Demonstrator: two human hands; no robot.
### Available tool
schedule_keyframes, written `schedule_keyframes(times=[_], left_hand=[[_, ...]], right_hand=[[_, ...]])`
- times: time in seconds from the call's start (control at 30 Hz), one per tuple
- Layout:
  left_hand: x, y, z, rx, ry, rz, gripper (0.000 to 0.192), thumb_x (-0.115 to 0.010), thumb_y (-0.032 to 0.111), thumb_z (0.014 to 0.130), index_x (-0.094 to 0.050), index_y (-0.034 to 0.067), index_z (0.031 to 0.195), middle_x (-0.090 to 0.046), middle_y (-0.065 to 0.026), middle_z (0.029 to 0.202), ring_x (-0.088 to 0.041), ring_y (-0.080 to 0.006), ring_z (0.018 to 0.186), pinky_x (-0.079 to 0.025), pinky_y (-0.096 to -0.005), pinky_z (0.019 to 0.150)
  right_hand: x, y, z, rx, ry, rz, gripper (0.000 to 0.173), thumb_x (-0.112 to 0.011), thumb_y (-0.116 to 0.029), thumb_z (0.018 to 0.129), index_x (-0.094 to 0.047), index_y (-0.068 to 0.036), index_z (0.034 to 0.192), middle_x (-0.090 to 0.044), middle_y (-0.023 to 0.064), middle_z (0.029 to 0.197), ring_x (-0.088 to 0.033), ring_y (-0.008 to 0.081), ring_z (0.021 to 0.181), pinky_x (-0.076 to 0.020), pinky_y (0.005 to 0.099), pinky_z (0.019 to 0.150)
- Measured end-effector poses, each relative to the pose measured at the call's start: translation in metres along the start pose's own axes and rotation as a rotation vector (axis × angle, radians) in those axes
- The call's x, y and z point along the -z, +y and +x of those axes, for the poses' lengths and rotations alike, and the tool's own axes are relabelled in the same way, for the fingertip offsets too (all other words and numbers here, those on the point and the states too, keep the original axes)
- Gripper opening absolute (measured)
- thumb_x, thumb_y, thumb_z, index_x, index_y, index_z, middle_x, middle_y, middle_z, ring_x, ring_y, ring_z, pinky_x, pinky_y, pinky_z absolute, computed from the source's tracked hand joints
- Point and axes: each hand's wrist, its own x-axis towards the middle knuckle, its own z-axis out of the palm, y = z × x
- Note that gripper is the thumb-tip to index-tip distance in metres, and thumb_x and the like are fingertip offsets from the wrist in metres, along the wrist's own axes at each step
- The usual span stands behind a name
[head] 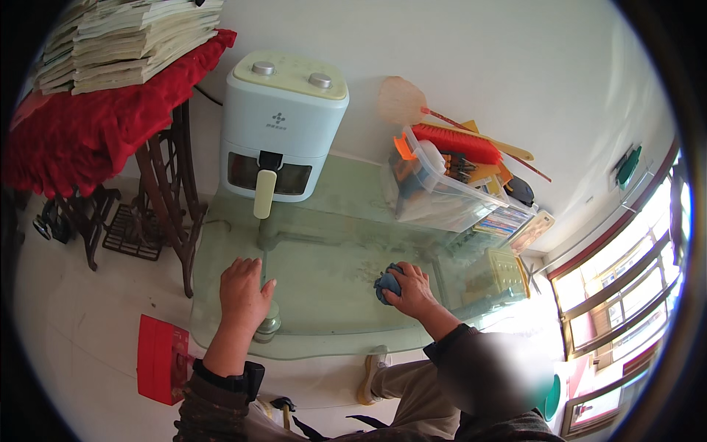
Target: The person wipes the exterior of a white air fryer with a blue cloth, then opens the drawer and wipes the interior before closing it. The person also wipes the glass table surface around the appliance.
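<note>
My right hand (410,290) is closed around a bunched blue cloth (388,284), which rests on the glass tabletop (326,287). Just left of the cloth, the glass shows a patch of smudges. My left hand (246,293), palm down with the thumb spread, is over the left part of the glass and holds nothing. Close by its wrist, a glass jar (268,326) shows at or under the tabletop. Beyond the left hand stands a white air fryer (281,127) with a pale yellow-green handle and two silver knobs.
A clear plastic bin (442,201) with a red-bristled brush (458,142) and tools stands at the back right, a fly swatter (401,101) leaning there. Stacked papers (138,44) lie on a red cloth (94,132) at upper left. A red box (160,359) sits on the floor.
</note>
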Motion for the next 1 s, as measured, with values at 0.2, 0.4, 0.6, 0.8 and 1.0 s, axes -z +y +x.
schedule_keyframes(times=[0.2,0.4,0.6,0.8,1.0], left_hand=[[0.005,0.007,0.002,0.004,-0.023,0.054,0.049,-0.078,0.022,0.077,-0.062,-0.001,0.118,-0.065,-0.0174,0.11,-0.056,-0.0384,0.118,-0.043,-0.0478,0.099],[0.011,0.009,0.002,0.032,-0.05,0.013,0.05,-0.078,0.019,0.077,-0.062,-0.004,0.119,-0.065,-0.0219,0.118,-0.057,-0.0422,0.117,-0.045,-0.0472,0.102],[0.005,0.009,0.002,0.005,-0.02,0.052,0.05,-0.079,0.021,0.076,-0.062,-0.002,0.117,-0.065,-0.0179,0.11,-0.057,-0.0393,0.116,-0.044,-0.0477,0.099],[0.007,0.008,0.001,0.014,-0.03,0.018,0.051,-0.079,0.017,0.075,-0.062,-0.004,0.117,-0.066,-0.0192,0.111,-0.058,-0.0406,0.113,-0.046,-0.0466,0.098],[0.006,0.011,0.003,-0.016,0.061,0.042,0.048,-0.079,0.016,0.074,-0.063,-0.005,0.114,-0.066,-0.0179,0.106,-0.06,-0.0363,0.104,-0.048,-0.0442,0.092]], right_hand=[[0.0,0.005,0.029,-0.04,0.016,-0.021,0.056,-0.07,-0.042,0.078,-0.067,-0.01,0.123,-0.053,0.0124,0.135,-0.048,0.0354,0.124,-0.0377,0.0503,0.101],[0.005,0.001,0.004,0.026,-0.061,-0.082,0.057,-0.07,-0.043,0.078,-0.066,-0.011,0.124,-0.053,0.0112,0.134,-0.049,0.0346,0.122,-0.0386,0.0497,0.1],[0.0,0.007,0.027,-0.039,0.028,-0.067,0.058,-0.069,-0.045,0.078,-0.066,-0.011,0.125,-0.053,0.0106,0.134,-0.049,0.0342,0.123,-0.0393,0.0505,0.099],[-0.007,-0.004,0.028,-0.133,0.019,-0.065,0.062,-0.07,-0.044,0.079,-0.061,-0.014,0.132,-0.05,0.0134,0.139,-0.047,0.0378,0.125,-0.0385,0.0545,0.101],[-0.005,-0.084,-0.042,0.313,-0.088,0.025,0.064,-0.075,-0.039,0.073,-0.06,-0.014,0.13,-0.047,0.0122,0.143,-0.044,0.0353,0.131,-0.037,0.0528,0.104]])
